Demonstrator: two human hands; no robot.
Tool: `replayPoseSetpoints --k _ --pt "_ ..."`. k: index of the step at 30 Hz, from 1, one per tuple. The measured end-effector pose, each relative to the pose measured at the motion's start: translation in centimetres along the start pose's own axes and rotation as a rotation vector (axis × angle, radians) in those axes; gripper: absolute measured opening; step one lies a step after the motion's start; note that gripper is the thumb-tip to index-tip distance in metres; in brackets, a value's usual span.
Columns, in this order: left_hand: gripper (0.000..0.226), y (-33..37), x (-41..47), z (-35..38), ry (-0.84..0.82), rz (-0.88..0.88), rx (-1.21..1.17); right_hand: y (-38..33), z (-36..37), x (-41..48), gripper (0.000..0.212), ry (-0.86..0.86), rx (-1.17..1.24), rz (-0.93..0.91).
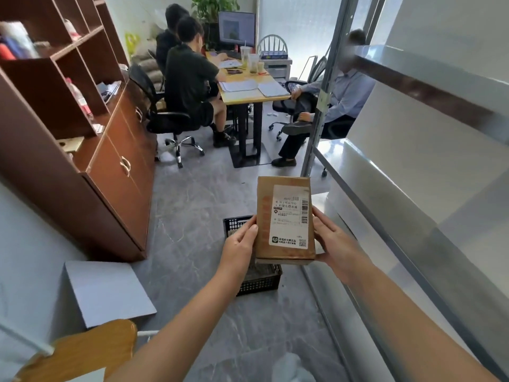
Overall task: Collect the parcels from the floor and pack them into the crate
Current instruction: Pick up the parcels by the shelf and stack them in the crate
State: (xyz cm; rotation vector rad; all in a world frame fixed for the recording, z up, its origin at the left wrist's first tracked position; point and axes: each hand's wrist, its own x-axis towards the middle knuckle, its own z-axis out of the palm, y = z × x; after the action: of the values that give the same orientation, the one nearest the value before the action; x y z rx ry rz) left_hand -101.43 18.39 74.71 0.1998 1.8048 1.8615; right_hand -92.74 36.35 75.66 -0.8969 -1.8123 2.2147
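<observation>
Parcel held in both hands above the crate

At the bottom left corner, nearest the camera, sits an orange-brown wooden seat [82, 351]. Two bare forearms reach forward from the lower edge. The left hand [242, 244] grips the left edge of a brown cardboard parcel [285, 219], with its thumb laid on the front face and its fingers hidden behind. The right hand [334, 244] grips the parcel's lower right side, thumb along the edge and fingers curled under the corner. The parcel stands upright in the air, its white printed shipping label [292, 216] facing the camera.

Below and behind the parcel, a black plastic lattice crate [261, 283] rests on the grey marbled tile floor [192, 202]. The left hand and the parcel hide much of it, so its contents cannot be made out. To the left, a flat grey cardboard sheet [107, 290] lies on the floor, near the foot of a tall brown wooden cabinet [118, 166] with open shelves above and doors below. Along the right side runs a grey metal shelving rack [385, 188].

Farther off stands a yellow-topped counter [248, 96] on black legs, carrying papers and drink cups. Two people in dark clothes [190, 75] sit at its left on black office chairs, and a person in a light blue shirt [347, 97] sits at its right. A dark computer monitor [237, 27] stands at the counter's far end, with a green leafy plant [214, 6] beside it.
</observation>
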Motion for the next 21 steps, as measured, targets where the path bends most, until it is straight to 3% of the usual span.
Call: replayPoseSetpoints --k 6,13,21 --pt "0.036 1.6 9.2 1.6 0.082 -0.008 0.025 -3.7 -1.0 10.5 0.033 -0.118 -0.042 0.105" --pt "0.037 1.7 18.5 3.2 0.191 -0.070 0.062 -7.3 -2.4 21.8 0.042 -0.295 -0.232 0.114" --pt "0.041 0.6 29.7 2.3 0.198 -0.159 0.019 -7.3 -0.6 32.8 0.043 -0.272 -0.267 0.125"
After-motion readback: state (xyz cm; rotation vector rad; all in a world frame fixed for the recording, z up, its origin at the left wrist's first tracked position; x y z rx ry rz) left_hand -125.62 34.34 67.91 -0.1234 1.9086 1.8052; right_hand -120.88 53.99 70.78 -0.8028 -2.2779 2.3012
